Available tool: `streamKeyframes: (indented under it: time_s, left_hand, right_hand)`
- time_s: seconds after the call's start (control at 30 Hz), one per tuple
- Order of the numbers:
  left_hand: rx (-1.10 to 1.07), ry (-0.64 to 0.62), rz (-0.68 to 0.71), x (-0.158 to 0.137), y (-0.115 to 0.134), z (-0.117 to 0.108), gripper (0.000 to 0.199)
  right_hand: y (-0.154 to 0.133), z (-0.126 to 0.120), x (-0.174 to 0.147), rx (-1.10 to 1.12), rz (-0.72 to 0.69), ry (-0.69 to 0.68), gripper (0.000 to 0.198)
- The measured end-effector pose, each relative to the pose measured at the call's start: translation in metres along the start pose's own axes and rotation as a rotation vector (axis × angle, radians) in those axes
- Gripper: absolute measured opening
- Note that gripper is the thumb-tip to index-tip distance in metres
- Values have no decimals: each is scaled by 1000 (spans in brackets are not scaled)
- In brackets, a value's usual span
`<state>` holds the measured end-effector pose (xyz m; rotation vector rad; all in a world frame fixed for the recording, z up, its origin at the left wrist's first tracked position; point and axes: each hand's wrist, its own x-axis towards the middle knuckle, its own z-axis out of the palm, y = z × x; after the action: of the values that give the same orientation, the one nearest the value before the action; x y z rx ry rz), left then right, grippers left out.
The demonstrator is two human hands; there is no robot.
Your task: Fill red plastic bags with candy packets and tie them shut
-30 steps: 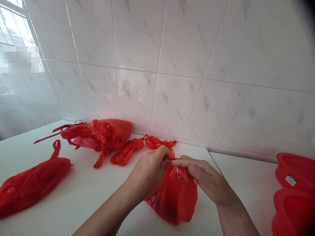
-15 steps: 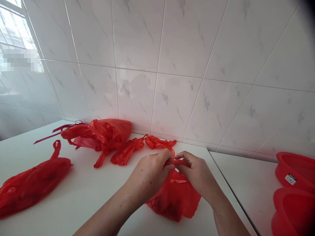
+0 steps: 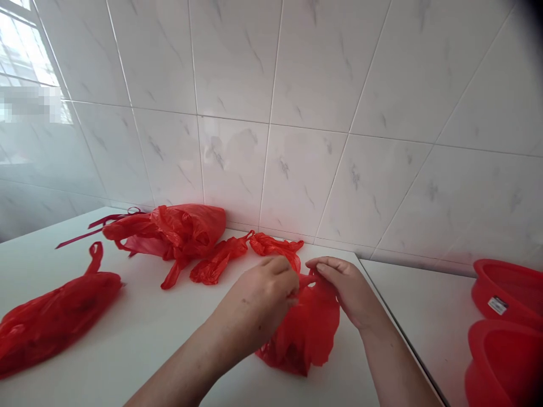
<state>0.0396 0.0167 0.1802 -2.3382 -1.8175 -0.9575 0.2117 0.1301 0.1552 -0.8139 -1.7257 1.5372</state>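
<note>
A red plastic bag (image 3: 301, 333) with something dark inside hangs between my hands, low over the white table. My left hand (image 3: 265, 294) is closed round the gathered neck of the bag, its fingertips turned away from view. At the bag's upper right edge, my right hand (image 3: 339, 282) pinches the thin plastic between thumb and fingers. Just behind my hands lies a crumpled red bag (image 3: 274, 247), and a twisted red bag (image 3: 220, 261) is to its left.
A larger crumpled red bag (image 3: 190, 232) rests by the tiled wall, with dark red ribbons (image 3: 80, 237) beside it. A filled red bag (image 3: 59, 316) lies at left. Two red basins (image 3: 483, 291) stand at right, beyond a seam in the table (image 3: 148, 339).
My hands have moved slightly apart, the left one turning over. The bag's upper part now spreads up toward my right hand.
</note>
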Motion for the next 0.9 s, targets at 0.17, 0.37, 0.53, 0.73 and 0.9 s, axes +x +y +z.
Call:
streamKeyframes:
  time_s: [0.17, 0.37, 0.53, 0.73, 0.9]
  left_hand:
    - [102, -267, 181, -9, 10, -4, 17]
    - [-10, -487, 199, -26, 21, -8, 18]
    - [-315, -597, 92, -33, 18, -11, 12]
    - [-678, -411, -86, -24, 4, 8, 17]
    - [-408, -323, -168, -21, -6, 45, 75]
  right_hand:
    - [38, -11, 28, -236, 84, 176, 34]
    - [104, -37, 50, -399, 135, 254, 32]
    - [125, -41, 54, -407, 159, 221, 29]
    - [131, -47, 49, -300, 90, 252, 39]
    - [136, -53, 47, -226, 83, 260, 44]
